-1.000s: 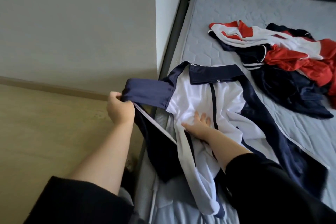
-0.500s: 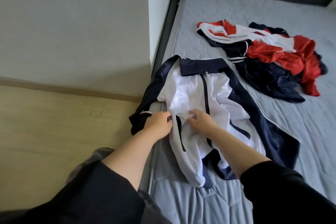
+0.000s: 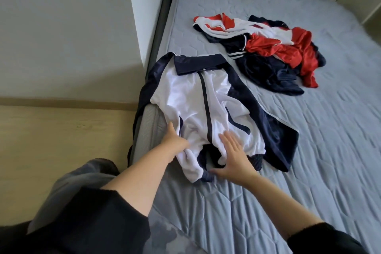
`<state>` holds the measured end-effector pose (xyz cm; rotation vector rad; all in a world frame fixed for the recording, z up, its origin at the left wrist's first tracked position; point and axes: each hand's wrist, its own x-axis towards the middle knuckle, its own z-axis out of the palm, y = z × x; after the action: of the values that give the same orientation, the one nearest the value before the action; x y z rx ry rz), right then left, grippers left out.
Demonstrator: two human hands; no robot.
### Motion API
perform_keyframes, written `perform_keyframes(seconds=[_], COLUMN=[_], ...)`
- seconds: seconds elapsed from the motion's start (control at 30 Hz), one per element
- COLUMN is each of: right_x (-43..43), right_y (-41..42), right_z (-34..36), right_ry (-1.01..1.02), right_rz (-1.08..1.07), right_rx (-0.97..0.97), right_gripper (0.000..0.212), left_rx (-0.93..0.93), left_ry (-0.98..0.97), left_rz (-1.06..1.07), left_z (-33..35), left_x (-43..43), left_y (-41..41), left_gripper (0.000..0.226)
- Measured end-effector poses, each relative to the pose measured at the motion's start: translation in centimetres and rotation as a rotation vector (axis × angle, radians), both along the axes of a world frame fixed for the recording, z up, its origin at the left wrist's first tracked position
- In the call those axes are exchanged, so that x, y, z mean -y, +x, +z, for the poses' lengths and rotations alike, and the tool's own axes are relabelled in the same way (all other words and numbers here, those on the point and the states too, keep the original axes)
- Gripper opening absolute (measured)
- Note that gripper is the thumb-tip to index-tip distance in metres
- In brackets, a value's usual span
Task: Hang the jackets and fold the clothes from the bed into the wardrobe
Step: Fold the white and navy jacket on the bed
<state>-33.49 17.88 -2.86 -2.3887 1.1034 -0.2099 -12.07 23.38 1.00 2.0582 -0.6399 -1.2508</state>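
White and navy jacket [image 3: 198, 97] lies front-up near the left edge of the bed [image 3: 309, 171], collar toward the headboard, zip closed down the middle, hem toward the foot edge. Its left sleeve [image 3: 142, 97] hangs off the left edge toward the wooden floor [image 3: 61, 130]; the right sleeve [image 3: 274, 130] lies spread on the mattress. Left hand [image 3: 173, 137] rests on the white panel at the lower left of the jacket, thumb spread and fingers bent into the fabric; whether it pinches cloth or only presses, I cannot tell. Right hand [image 3: 233, 154] lies flat, fingers straight and together, palm down on the bunched hem, holding nothing. A second pile of red, white and navy clothes [image 3: 268, 47] sits well apart, toward the head of the bed near the middle. No wardrobe or hanger is in view. Judgement: the garment is being smoothed ahead of hanging or folding. Risks from here: the fabric looks slick and glossy, so a flat-palm stroke may drag the whole jacket over the quilted cover rather than flatten it, and the weight of the overhanging sleeve could pull the body off the left edge onto the floor. The hem is rumpled under the right palm; pressing there may set creases rather than remove them. If lifted by the body panel alone, the sleeves would trail and could snag on the bed frame [image 3: 158, 27]. Safer to gather the hanging sleeve onto the mattress first.
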Motion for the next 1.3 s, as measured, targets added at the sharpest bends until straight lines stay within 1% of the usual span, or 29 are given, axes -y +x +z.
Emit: perform_keyframes(seconds=[0.1,0.17,0.2,0.23,0.27,0.3,0.33,0.37,0.4,0.43,0.47,0.53,0.6,0.63,0.67,0.7,0.77,0.8,0.87,0.9,0.93,0.97,1.0,1.07,1.13,1.17,1.2,1.27,1.3], right_x=[0.0,0.1,0.1,0.1,0.1,0.3,0.5,0.8,1.1,1.6,2.3,3.7,5.2,6.0,6.9,7.6,8.4,8.7,9.2,9.6,10.2,10.9,11.9,14.0,15.8,16.5,16.8,16.5,16.0], right_y=[-1.0,-1.1,-1.0,-0.8,-0.7,-0.6,-0.6,-0.7,-0.7,-0.9,-1.1,-1.7,-2.4,-2.9,-3.4,-4.0,-5.2,-6.0,-7.3,-7.9,-8.4,-8.9,-9.3,-9.8,-10.0,-10.2,-10.3,-10.6,-10.7], right_z=[-1.4,-1.8,-1.8,-1.7,-1.5,-1.1,-0.5,0.2,0.7,1.2,1.5,1.7,1.6,1.3,1.1,1.0,1.0,1.0,1.6,2.3,3.4,4.7,6.1,8.9,10.7,11.0,10.9,10.0,9.1], right_ry=[-0.107,-0.107,-0.081,-0.033,0.036,0.122,0.196,0.239,0.247,0.238,0.234,0.267,0.317,0.347,0.402,0.477,0.581,0.569,0.478,0.403,0.297,0.155,-0.010,-0.306,-0.468,-0.474,-0.432,-0.269,-0.189], right_rz=[-0.017,-0.061,-0.071,-0.075,-0.081,-0.106,-0.164,-0.263,-0.401,-0.561,-0.725,-0.980,-1.118,-1.179,-1.233,-1.256,-1.198,-1.174,-1.183,-1.214,-1.259,-1.299,-1.298,-1.196,-1.081,-1.054,-1.063,-1.135,-1.158], right_rx=[-0.059,-0.044,-0.041,-0.040,-0.036,-0.009,0.052,0.143,0.252,0.351,0.433,0.516,0.482,0.450,0.437,0.423,0.315,0.246,0.175,0.205,0.269,0.334,0.355,0.291,0.200,0.129,0.041,-0.105,-0.152], right_gripper=[0.112,0.104,0.100,0.096,0.091,0.081,0.065,0.046,0.033,0.029,0.034,0.054,0.071,0.075,0.075,0.068,0.044,0.037,0.032,0.030,0.028,0.025,0.023,0.027,0.035,0.043,0.054,0.071,0.075], left_rx=[-0.197,-0.198,-0.132,-0.006,0.182,0.414,0.649,0.841,0.972,1.051,1.095,1.119,1.110,1.091,1.066,1.040,0.997,0.985,0.971,0.960,0.947,0.936,0.926,0.916,0.926,0.935,0.942,0.949,0.949], left_ry=[-0.096,-0.129,-0.131,-0.124,-0.116,-0.114,-0.135,-0.182,-0.237,-0.289,-0.330,-0.352,-0.306,-0.274,-0.243,-0.216,-0.192,-0.190,-0.197,-0.199,-0.201,-0.204,-0.208,-0.212,-0.214,-0.214,-0.213,-0.217,-0.222], left_rz=[0.154,0.185,0.168,0.114,0.016,-0.107,-0.223,-0.316,-0.390,-0.454,-0.519,-0.649,-0.767,-0.806,-0.828,-0.835,-0.834,-0.837,-0.842,-0.844,-0.847,-0.845,-0.838,-0.817,-0.808,-0.808,-0.811,-0.812,-0.809], left_z=[0.2,0.0,-0.2,-0.4,-0.5,-0.4,-0.4,-0.4,-0.2,-0.1,0.0,-0.2,-0.7,-1.0,-1.2,-1.3,-1.3,-1.3,-1.4,-1.4,-1.4,-1.4,-1.5,-1.6,-1.8,-1.8,-1.9,-2.2,-2.3], left_x=[-0.5,-0.8,-1.0,-1.1,-1.3,-1.5,-1.5,-1.4,-1.3,-1.1,-0.8,-0.5,-0.3,-0.2,-0.2,-0.2,-0.2,-0.3,-0.2,-0.2,-0.1,0.0,0.1,0.3,0.5,0.6,0.6,0.6,0.6], left_y=[1.8,2.6,2.8,2.7,2.4,2.0,1.6,1.1,0.6,0.0,-0.6,-1.9,-3.1,-3.5,-3.8,-4.0,-4.1,-4.1,-4.0,-3.9,-3.9,-3.9,-3.9,-3.9,-3.9,-3.9,-3.8,-3.7,-3.7], left_gripper=[0.080,0.074,0.077,0.082,0.086,0.088,0.087,0.084,0.079,0.073,0.069,0.067,0.071,0.074,0.077,0.080,0.084,0.085,0.085,0.084,0.083,0.082,0.081,0.081,0.081,0.081,0.081,0.081,0.082])
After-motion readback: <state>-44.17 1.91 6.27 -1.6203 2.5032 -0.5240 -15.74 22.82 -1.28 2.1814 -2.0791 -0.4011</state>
